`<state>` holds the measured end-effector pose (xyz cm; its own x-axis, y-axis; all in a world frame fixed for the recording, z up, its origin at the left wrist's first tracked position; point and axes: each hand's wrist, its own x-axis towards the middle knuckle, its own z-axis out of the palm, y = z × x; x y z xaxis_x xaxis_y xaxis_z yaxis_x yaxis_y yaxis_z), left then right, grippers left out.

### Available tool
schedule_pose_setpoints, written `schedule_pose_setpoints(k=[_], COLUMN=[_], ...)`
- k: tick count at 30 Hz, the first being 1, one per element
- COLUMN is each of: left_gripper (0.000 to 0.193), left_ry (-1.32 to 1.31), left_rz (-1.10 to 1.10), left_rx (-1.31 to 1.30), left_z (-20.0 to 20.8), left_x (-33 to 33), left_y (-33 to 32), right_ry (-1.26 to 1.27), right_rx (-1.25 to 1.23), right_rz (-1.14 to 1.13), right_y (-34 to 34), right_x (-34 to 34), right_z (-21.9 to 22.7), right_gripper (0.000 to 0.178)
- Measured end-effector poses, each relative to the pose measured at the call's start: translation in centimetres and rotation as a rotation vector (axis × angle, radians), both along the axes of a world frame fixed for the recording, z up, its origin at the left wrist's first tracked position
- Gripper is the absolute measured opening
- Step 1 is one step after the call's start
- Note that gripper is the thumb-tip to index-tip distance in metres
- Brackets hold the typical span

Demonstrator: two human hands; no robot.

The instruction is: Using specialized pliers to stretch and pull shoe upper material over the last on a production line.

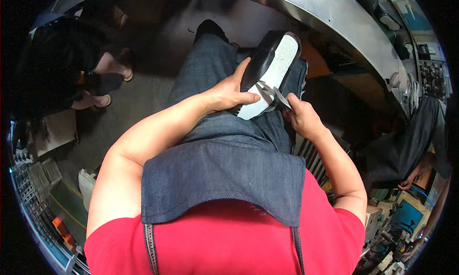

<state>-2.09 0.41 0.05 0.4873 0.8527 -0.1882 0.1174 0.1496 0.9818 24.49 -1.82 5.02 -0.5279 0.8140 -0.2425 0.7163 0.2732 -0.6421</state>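
Observation:
A black shoe (258, 60) lies tilted over my lap, its toe pointing away from me. A long white sole-shaped sheet (283, 56) runs along its upturned face and sticks out at the near end. My left hand (234, 91) grips the near part of the shoe, the thumb pressed on the white sheet and the fingers partly hidden behind the black side. From the right, my right hand (304, 117) holds metal scissors (276, 94), their blades spread at the edge of the white sheet. The handles are mostly hidden in my fingers.
A curved metal table edge (330, 19) arches ahead of my knees. More dark shoes (388, 21) rest on it at the far right. Another person's legs (107, 64) are at the left, and a person in dark trousers (406, 141) is at the right. Equipment (406, 217) crowds the lower right.

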Motion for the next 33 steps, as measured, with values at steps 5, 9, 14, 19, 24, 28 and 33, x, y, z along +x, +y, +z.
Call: schedule_pose_setpoints(k=[5, 9, 14, 19, 24, 28, 33], left_gripper=[0.092, 0.083, 0.087, 0.107, 0.116, 0.115, 0.112], left_ry=[-0.173, -0.237, -0.026, 0.018, -0.097, -0.15, -0.21], left_rz=[0.135, 0.113, 0.139, -0.005, -0.032, -0.027, 0.005], left_rx=[-0.318, -0.332, -0.184, -0.047, -0.216, -0.19, -0.19], left_z=[0.6, 0.4, 2.4, 2.4, 2.3, 1.9, 1.3], left_x=[0.3, 0.5, 1.2, -0.3, -1.6, -1.5, -1.7], left_y=[0.7, 0.7, 0.4, -0.9, -1.7, -1.9, -2.3], right_ry=[-0.07, 0.064, 0.221, 0.013, 0.245, 0.213, -0.296], right_rx=[0.016, -0.066, -0.095, -0.015, -0.149, 0.014, 0.05], right_rz=[-0.026, -0.094, -0.268, -0.212, -0.279, -0.2, -0.108], right_y=[-0.7, -2.1, -1.8, -0.5, -2.3, -2.8, -2.9], right_x=[-0.7, -0.5, -2.7, -3.2, -3.6, -4.8, -4.5], right_z=[0.4, 2.9, 4.8, 1.9, 4.6, 3.1, 4.3], right_gripper=[0.018, 0.017, 0.021, 0.012, 0.016, 0.017, 0.014])
